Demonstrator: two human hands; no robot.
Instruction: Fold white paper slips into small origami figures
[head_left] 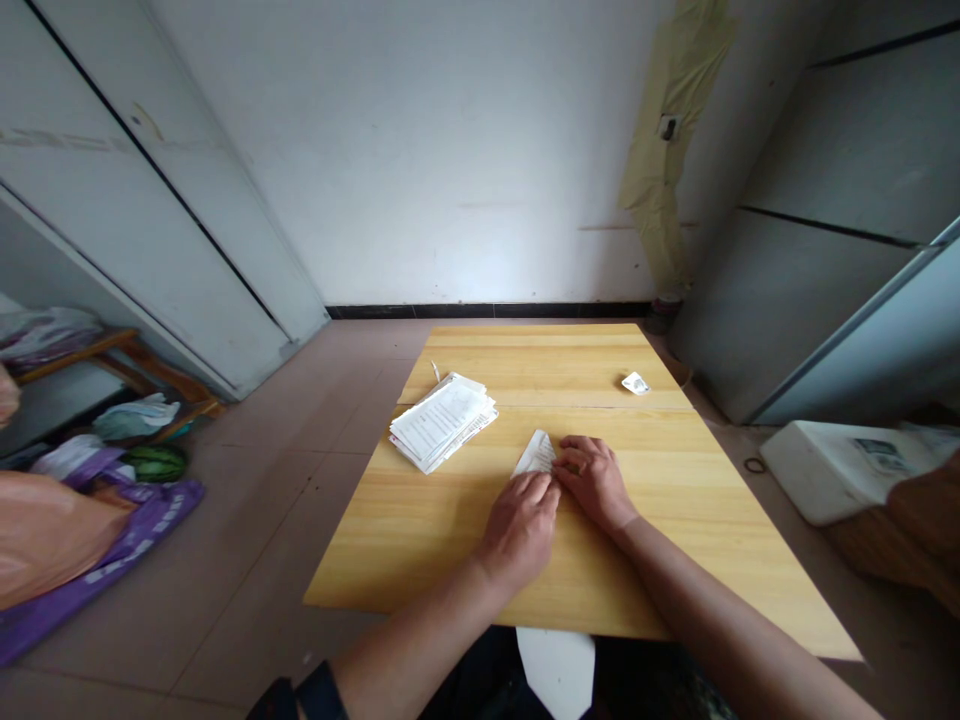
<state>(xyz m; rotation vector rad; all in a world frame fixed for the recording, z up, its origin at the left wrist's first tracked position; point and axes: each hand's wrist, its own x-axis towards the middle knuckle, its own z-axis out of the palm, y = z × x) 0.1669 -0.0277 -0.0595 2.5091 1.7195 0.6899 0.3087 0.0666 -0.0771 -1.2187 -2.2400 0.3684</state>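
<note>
A small piece of printed paper (535, 453), folded to a narrow shape with a pointed top, lies on the wooden table (600, 580). My left hand (523, 525) covers its lower part, fingers curled together and pressing on it. From the other side, my right hand (595, 482) holds the paper's right edge with bent fingers, its fingertips close to those of the left. What lies under the left palm is hidden. A stack of printed sheets (442, 420) rests to the left of my hands, somewhat farther away.
A small white folded paper piece (636, 383) sits near the table's far right. A thin white scrap (436, 371) lies behind the stack. Bags and a watermelon (156, 462) are on the floor at left; a white box (840, 470) stands at right.
</note>
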